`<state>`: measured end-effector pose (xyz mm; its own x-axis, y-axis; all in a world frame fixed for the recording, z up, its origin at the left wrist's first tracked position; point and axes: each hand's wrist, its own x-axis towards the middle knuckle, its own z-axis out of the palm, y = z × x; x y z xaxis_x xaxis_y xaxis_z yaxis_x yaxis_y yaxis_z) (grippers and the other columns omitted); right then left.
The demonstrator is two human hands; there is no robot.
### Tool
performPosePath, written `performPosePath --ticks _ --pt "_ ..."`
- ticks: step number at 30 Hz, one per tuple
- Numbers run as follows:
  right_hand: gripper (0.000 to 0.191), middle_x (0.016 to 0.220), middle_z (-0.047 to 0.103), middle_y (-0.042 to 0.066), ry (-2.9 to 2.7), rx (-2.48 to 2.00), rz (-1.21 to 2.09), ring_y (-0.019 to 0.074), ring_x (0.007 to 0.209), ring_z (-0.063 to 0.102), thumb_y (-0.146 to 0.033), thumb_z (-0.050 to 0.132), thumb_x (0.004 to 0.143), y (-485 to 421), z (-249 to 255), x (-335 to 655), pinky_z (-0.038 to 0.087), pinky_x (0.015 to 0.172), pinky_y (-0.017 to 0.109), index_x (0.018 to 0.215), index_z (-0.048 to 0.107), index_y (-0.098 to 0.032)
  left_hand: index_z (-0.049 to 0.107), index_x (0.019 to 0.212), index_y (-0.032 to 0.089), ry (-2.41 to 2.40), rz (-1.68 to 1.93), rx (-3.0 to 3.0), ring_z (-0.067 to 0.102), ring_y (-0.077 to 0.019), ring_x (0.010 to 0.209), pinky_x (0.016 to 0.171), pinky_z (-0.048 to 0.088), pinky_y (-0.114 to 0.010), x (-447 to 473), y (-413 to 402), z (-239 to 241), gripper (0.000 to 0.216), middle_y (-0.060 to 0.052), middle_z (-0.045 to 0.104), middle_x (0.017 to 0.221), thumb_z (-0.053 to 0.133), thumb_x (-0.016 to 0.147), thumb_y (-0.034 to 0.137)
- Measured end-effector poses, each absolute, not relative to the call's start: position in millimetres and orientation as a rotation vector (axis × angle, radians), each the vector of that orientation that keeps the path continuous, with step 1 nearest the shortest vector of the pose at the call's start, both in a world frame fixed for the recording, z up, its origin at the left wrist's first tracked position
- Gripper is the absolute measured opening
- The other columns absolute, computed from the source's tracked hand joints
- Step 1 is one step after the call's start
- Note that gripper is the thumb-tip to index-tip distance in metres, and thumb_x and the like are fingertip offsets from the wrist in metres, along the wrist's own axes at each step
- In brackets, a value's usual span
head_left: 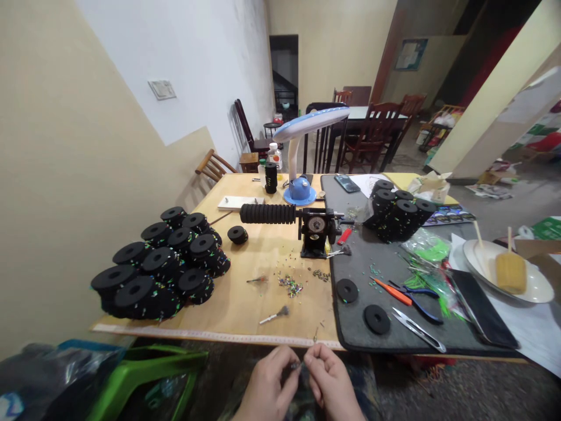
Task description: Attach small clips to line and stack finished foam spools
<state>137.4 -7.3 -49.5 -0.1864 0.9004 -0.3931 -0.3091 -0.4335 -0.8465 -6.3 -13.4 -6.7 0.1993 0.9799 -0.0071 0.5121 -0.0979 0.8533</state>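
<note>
Small silvery piece [297,365] clamped between left hand [266,383] and right hand [332,380] — fingertips together, just below the table edge [219,336].

Pinched item [297,365] too small; left hand [265,386], right hand [331,383] cut off

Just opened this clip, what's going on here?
A person pinches a small item between the left hand and right hand, just below the wooden table. On the table sit stacked black foam discs, scattered coloured beads and a hand-cranked winder. Pliers and snips lie on a grey mat.
</note>
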Motion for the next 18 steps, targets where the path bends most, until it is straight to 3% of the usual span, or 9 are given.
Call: performPosePath --ticks 11,15,18 --pt "0.051 0.036 0.030 -0.015 -0.738 -1.184 1.646 0.0039 0.034 0.016 -0.067 0.069 0.068 -3.7 -40.2 140.3 0.009 0.036 0.017 0.069 0.049 -0.020 0.057 0.073 0.018 1.299 0.755 1.497 0.054 -0.0154 0.063 0.059 0.041 -0.022 -1.4 -11.8 -0.6 0.005 0.000 0.057 0.067 0.058 0.077 0.016" --pt "0.052 0.038 0.031 -0.015 -0.783 -1.188 1.607 0.0040 0.034 0.018 -0.069 0.067 0.070 -3.5 -42.5 140.1 0.011 0.037 0.018 0.069 0.049 -0.020 0.056 0.075 0.018 1.281 0.707 1.386 0.054 -0.0146 0.061 0.056 0.042 -0.021 1.6 -11.7 0.2 0.013 0.000 0.058 0.068 0.063 0.067 0.011" --pt "0.052 0.039 0.030 -0.015 -0.808 -1.193 1.580 0.0039 0.035 0.019 -0.070 0.066 0.070 -4.0 -39.9 139.9 0.013 0.037 0.018 0.069 0.048 -0.021 0.055 0.073 0.018 1.295 0.746 1.318 0.051 -0.0135 0.059 0.055 0.041 -0.021 2.6 -11.6 -4.1 0.010 0.002 0.055 0.066 0.064 0.069 0.015"
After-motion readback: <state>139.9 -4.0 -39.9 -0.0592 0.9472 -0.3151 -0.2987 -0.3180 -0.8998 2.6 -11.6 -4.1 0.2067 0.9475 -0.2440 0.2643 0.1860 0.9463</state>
